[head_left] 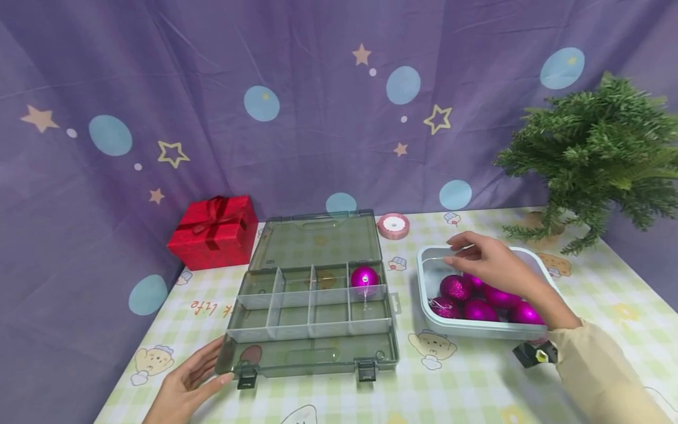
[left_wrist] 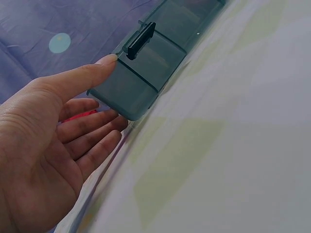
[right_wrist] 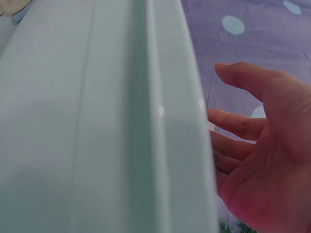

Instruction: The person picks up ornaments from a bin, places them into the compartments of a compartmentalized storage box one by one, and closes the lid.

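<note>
A translucent grey-green compartment case point(head_left: 312, 371) lies with its lid folded back on the table. One shiny magenta bauble point(head_left: 365, 277) with a silver string sits in its back right compartment. At the case's front left corner my left hand point(head_left: 186, 377) rests, thumb touching the front edge and loosely extended fingers along the side. My right hand point(head_left: 492, 262) hovers over a pale blue tub point(head_left: 477, 331) holding several magenta baubles point(head_left: 480, 310), some glittery. Its fingers are spread apart and relaxed, and nothing shows between them in the right wrist view.
A red gift box point(head_left: 214, 232) stands at the back left. Behind the case lies a pink ribbon roll point(head_left: 394, 226). A small artificial fir tree point(head_left: 593, 147) rises at the back right, and a black item point(head_left: 535, 354) sits in front of the tub. A purple curtain point(head_left: 318, 35) hangs behind.
</note>
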`<state>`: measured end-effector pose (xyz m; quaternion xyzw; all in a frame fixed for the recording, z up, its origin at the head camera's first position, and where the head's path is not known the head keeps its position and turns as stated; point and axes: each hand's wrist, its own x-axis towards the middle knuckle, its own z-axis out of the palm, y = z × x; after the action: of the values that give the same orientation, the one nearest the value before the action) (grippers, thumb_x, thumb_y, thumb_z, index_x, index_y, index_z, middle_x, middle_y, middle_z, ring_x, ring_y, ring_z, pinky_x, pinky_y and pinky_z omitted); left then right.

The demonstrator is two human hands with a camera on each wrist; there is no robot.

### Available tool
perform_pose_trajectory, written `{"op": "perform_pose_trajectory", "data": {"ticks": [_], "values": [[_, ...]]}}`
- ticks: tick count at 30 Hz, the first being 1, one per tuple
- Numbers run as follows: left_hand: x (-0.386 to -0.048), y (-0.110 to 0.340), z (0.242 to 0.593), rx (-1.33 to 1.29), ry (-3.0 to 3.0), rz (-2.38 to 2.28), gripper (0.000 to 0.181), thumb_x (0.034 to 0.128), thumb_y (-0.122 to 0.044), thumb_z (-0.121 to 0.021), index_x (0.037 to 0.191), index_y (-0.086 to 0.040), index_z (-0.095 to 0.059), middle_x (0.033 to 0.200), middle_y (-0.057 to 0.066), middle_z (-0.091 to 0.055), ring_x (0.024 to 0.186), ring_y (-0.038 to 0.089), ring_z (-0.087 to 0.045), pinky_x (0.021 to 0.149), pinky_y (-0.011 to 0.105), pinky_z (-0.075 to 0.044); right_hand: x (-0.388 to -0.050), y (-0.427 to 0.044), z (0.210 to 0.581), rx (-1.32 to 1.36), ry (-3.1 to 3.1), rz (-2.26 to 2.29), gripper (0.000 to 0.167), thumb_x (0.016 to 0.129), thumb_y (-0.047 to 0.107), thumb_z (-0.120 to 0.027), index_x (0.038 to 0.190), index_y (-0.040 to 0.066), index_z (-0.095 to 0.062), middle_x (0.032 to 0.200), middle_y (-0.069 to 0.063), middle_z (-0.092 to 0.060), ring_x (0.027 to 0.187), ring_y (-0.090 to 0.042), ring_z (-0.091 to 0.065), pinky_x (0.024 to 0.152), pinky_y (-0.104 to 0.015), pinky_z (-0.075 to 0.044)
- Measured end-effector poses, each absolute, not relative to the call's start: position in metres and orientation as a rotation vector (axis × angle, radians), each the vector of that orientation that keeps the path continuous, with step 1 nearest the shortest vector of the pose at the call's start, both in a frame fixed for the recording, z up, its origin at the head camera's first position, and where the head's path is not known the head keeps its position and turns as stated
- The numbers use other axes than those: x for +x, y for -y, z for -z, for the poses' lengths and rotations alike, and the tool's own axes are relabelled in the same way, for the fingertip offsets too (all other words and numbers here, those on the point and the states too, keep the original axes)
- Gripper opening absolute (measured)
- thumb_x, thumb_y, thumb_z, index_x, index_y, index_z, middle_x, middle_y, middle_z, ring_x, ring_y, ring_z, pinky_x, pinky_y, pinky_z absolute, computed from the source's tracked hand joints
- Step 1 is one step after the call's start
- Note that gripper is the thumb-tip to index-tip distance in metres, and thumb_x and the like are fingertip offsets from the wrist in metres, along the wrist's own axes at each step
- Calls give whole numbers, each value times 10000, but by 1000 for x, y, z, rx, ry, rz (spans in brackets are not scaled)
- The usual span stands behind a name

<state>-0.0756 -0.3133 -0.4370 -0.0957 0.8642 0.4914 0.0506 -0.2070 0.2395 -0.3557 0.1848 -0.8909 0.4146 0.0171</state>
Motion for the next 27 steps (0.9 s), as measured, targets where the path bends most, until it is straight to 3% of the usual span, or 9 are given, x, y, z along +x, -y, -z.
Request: {"op": "perform_pose_trajectory", "data": {"ticks": [4,7,13,15,18,21,23,27], "values": [[-76,313,437,-296,-2626,-1493,786,920,-367,-813,1551,-54,-464,1512,201,-513,1190,9,-586,951,146,-500,-198,-255,356,540,2801,-1214,407,1004,247,-725,1290,-30,-643,1189,-172,-711,1067,-327,-703,871,-303,-594],[-77,313,436,-303,-2621,-1496,798,914,-381,-816,1554,-62,-463,1516,194,-511,1152,-61,-560,955,144,-497,-191,-267,357,532,2809,-1175,404,1006,241,-723,1291,-33,-641,1190,-177,-710,1065,-336,-702,866,-276,-587],[-77,312,436,-299,-2617,-1508,798,916,-366,-817,1555,-51,-457,1516,202,-508,1087,-152,-522,953,144,-499,-178,-289,359,493,2817,-1097,409,1002,227,-727,1295,-43,-635,1185,-204,-707,1053,-363,-695,810,-219,-578],[-76,313,437,-301,-2615,-1510,784,923,-339,-815,1554,-44,-457,1516,210,-507,1091,-140,-528,952,151,-503,-175,-295,360,480,2821,-1060,419,995,240,-738,1298,-33,-639,1173,-198,-713,1031,-311,-703,776,-223,-583],[-75,314,438,-313,-2616,-1495,777,932,-326,-808,1559,-40,-449,1521,218,-498,1142,-63,-564,949,153,-504,-171,-301,363,500,2805,-1050,404,979,205,-756,1288,-33,-647,1149,-185,-723,987,-151,-700,741,-235,-594],[-75,314,437,-335,-2615,-1491,773,935,-331,-804,1561,-49,-450,1526,213,-494,1257,132,-588,950,146,-498,-168,-305,367,531,2788,-1042,371,959,160,-775,1260,-26,-664,1132,-165,-730,949,-9,-666,728,-221,-594],[-75,313,437,-339,-2610,-1497,770,938,-334,-801,1563,-53,-448,1528,212,-491,1325,262,-555,952,139,-493,-166,-308,369,552,2784,-1021,355,947,140,-785,1246,-16,-674,1119,-149,-733,940,8,-660,735,-213,-590],[-75,313,437,-325,-2597,-1534,754,940,-309,-801,1560,-53,-455,1527,208,-494,1238,64,-585,958,134,-488,-162,-311,372,541,2827,-976,370,947,156,-788,1260,1,-667,1127,-128,-729,975,-153,-700,749,-222,-586]]}}
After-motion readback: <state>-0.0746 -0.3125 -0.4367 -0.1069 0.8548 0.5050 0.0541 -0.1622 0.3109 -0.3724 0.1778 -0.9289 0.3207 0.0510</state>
